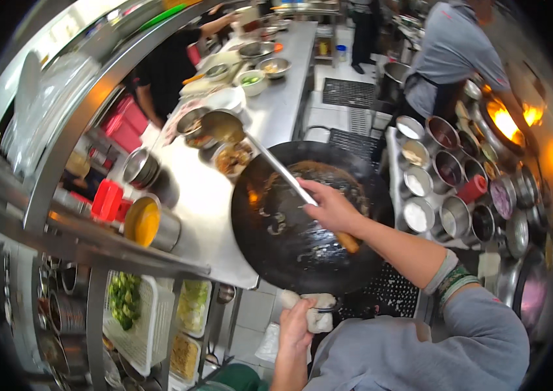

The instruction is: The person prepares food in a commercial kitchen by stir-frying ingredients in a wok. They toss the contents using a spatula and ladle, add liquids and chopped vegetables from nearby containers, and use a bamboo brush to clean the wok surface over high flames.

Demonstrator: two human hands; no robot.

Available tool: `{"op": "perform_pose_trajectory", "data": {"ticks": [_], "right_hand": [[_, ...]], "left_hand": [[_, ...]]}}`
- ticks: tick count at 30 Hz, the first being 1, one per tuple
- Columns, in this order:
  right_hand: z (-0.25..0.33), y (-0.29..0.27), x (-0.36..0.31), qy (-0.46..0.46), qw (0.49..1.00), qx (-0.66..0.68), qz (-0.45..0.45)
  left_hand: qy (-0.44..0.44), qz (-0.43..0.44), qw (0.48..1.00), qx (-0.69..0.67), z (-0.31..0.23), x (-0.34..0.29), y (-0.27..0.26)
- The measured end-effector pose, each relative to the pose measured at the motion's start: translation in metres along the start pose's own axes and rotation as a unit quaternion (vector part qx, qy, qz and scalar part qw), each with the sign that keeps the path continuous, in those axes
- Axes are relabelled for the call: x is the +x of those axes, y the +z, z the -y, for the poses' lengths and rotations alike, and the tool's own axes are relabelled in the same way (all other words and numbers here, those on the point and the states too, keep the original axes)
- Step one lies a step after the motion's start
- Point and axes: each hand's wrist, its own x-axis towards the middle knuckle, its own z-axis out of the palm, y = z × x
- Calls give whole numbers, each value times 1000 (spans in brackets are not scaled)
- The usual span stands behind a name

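Observation:
A large black wok [260, 244] is tilted in front of me, its inside dark and shiny with a few pale scraps of food. My left hand [297, 320] is closed around a white cloth [319, 317] at the wok's near rim; the cloth hides the handle or rim beneath it. My right hand [330, 207] grips a long ladle [278, 167] above the wok, with its wooden handle end sticking out below the hand. The ladle's bowl reaches past the wok's far left rim, over the counter, close to a metal bowl [192, 121] and a bowl of browned food [233, 160].
A steel counter [201, 221] runs along the left, with a pot of yellow liquid [148, 223] on it. Seasoning tins [418, 215] crowd the right, near a co-worker [453, 55] and a flaming burner [506, 122]. A shelf holds a broccoli basket [153, 319].

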Motion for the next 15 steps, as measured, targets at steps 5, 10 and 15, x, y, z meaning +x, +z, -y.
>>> {"op": "perform_pose_trajectory", "data": {"ticks": [5, 10, 15], "right_hand": [[35, -49, -58, 114, 827, 546, 67], [8, -118, -226, 19, 814, 575, 84], [38, -180, -395, -116, 857, 484, -131]], "left_hand": [[110, -85, 986, 89, -14, -11, 21], [245, -55, 935, 250, 1, -49, 58], [261, 122, 905, 313, 44, -50, 125]]}}
